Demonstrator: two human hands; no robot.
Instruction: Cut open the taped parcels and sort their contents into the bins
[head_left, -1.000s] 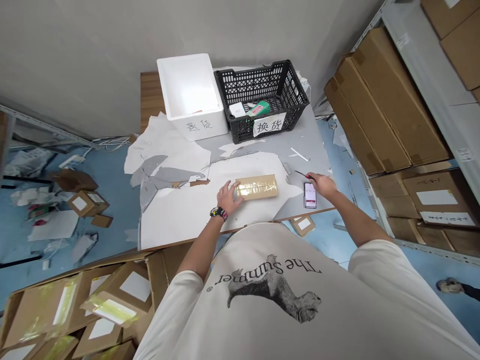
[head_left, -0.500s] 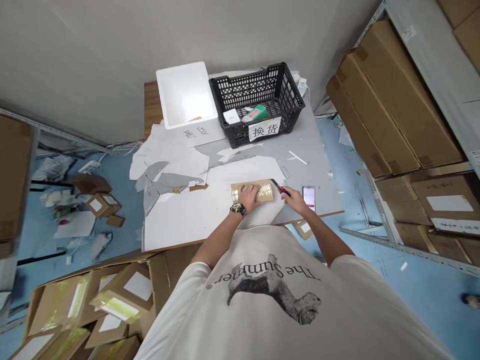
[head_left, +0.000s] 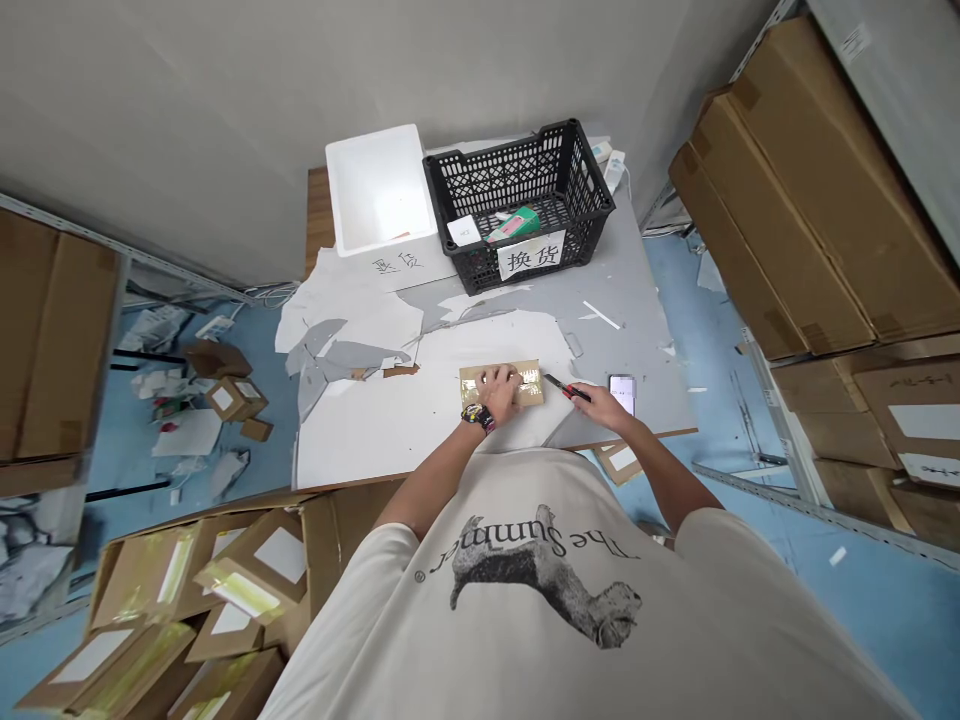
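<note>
A small cardboard box (head_left: 532, 393) with shiny tape along its top lies flat on the white-covered part of the table. Across the top of it rests my left hand (head_left: 498, 390), fingers bent over it and holding it down. My right hand (head_left: 598, 405) grips a red and black utility knife (head_left: 571, 390). The knife's tip points left, just off the box's right end. Close to my right hand, a phone (head_left: 622, 391) with a lit screen lies on the table.
Behind the box stand a white foam bin (head_left: 337, 205) and a black plastic crate (head_left: 469, 272) holding a few small items. Torn paper (head_left: 349, 350) covers the left of the table. Taped parcels (head_left: 255, 570) fill a large carton at lower left. Shelved cartons (head_left: 795, 200) rise on the right.
My right hand with the knife has moved slightly right, and its tip has come away from the box's edge. My left hand stays on the box. The view has shifted a little.
</note>
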